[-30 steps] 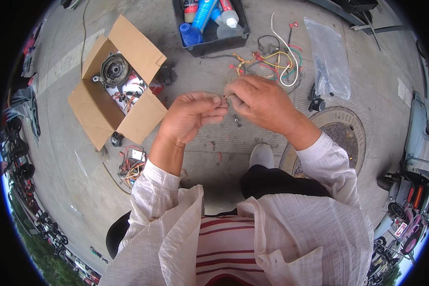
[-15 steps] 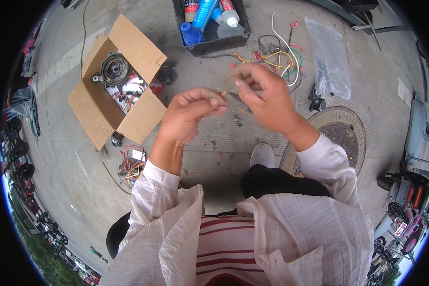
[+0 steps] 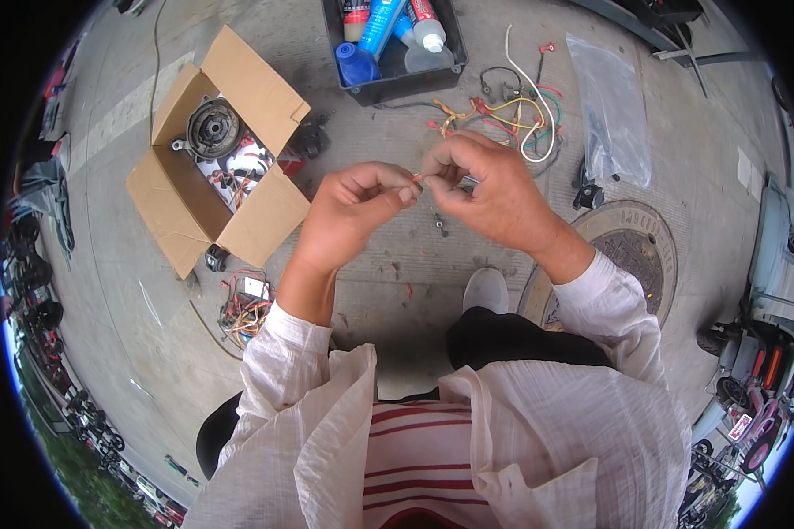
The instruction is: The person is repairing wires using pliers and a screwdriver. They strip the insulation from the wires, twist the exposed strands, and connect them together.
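Small orange piece [image 3: 417, 178], thin and wire-like, sits right at your fingertips, in the narrow space where your two hands meet. It lies at the tips of your left thumb and forefinger, its other end reaching your right fingertips. Held up in front of you, above the concrete [image 3: 388, 309]; too small to make out its shape fully.

Against half a second ago: your right hand is in closer. Back then its fingers stand parted, with a dark, slender, pointed item between the hands; now that item no longer shows there, and the gap is nearly gone. A yellow fleck under the hands is also out of sight. Cardboard box [image 3: 260, 84], black crate [image 3: 406, 87] and tangle of wires [image 3: 481, 107] lie as before.

Fingers: your left hand [image 3: 348, 212] has thumb and forefinger pinched on the piece, the others curled behind. Your right hand [image 3: 494, 192] has thumb and forefinger brought close, tips touching or almost touching the piece; cannot tell whether they grip it. A pale metallic glint shows inside the curl of that hand; cannot tell what it is.
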A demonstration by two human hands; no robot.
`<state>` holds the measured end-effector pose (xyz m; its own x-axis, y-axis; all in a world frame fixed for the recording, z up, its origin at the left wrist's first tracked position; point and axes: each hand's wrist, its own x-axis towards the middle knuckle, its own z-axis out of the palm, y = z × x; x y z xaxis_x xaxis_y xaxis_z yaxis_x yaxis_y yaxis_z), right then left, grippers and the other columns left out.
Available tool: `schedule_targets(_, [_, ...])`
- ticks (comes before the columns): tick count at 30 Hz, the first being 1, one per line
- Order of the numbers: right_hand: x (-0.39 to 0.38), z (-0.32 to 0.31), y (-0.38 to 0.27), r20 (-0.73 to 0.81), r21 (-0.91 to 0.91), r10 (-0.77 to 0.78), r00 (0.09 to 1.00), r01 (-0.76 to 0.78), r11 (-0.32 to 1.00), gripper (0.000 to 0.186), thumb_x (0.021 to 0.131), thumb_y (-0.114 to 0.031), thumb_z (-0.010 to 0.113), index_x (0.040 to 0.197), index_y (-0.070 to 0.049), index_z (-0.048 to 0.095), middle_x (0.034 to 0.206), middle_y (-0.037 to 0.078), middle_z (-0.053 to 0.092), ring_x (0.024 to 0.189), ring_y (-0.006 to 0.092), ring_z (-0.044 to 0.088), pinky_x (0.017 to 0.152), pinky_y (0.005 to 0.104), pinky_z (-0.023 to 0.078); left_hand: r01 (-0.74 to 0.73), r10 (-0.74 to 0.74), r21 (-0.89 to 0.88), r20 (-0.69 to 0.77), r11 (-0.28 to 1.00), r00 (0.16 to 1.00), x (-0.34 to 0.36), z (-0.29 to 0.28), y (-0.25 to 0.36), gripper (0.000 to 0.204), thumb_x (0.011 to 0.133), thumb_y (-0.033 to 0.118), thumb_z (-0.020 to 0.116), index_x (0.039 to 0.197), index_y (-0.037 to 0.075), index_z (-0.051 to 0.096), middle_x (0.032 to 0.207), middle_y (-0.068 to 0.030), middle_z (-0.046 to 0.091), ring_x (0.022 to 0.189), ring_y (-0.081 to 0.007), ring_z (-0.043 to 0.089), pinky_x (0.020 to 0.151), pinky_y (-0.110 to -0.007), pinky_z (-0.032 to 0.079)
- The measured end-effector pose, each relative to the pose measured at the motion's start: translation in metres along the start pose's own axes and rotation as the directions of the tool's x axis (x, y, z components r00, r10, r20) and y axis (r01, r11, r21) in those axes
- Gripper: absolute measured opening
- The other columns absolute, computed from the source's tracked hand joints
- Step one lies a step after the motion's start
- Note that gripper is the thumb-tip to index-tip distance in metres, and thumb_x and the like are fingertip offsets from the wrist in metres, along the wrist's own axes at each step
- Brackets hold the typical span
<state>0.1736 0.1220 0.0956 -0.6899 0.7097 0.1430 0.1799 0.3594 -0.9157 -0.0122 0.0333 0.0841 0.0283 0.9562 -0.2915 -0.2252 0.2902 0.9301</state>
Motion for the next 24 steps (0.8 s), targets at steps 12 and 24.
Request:
schedule_targets(12, [0.002,-0.002,-0.001,0.059,-0.021,0.033,0.998,-0.032,0.999,0.013,0.075,0.002,0.065,0.084,-0.001,0.057,0.076,0.007,0.057,0.066,0.0130,0.059,0.059,0.0269,0.048,-0.161,0.170,0.312,-0.002,0.936,0.986,-0.001,0.006,0.006,0.008,0.080,-0.005,0.061,0.087,-0.004,0.066,0.093,-0.0088,0.067,0.084,-0.0136,0.062,0.077,-0.027,0.050])
schedule_targets(24, [-0.002,0.010,0.004,0.037,-0.079,0.033,0.999,-0.030,0.996,0.014,0.074,-0.002,0.064,0.081,-0.002,0.052,0.075,0.014,0.058,0.070,0.0321,0.060,0.062,0.0397,0.048,-0.132,0.145,0.275,-0.028,0.952,0.989,-0.001,0.002,-0.004,0.007,0.081,-0.005,0.063,0.087,-0.003,0.066,0.095,-0.0087,0.067,0.086,-0.0137,0.063,0.079,-0.027,0.051])
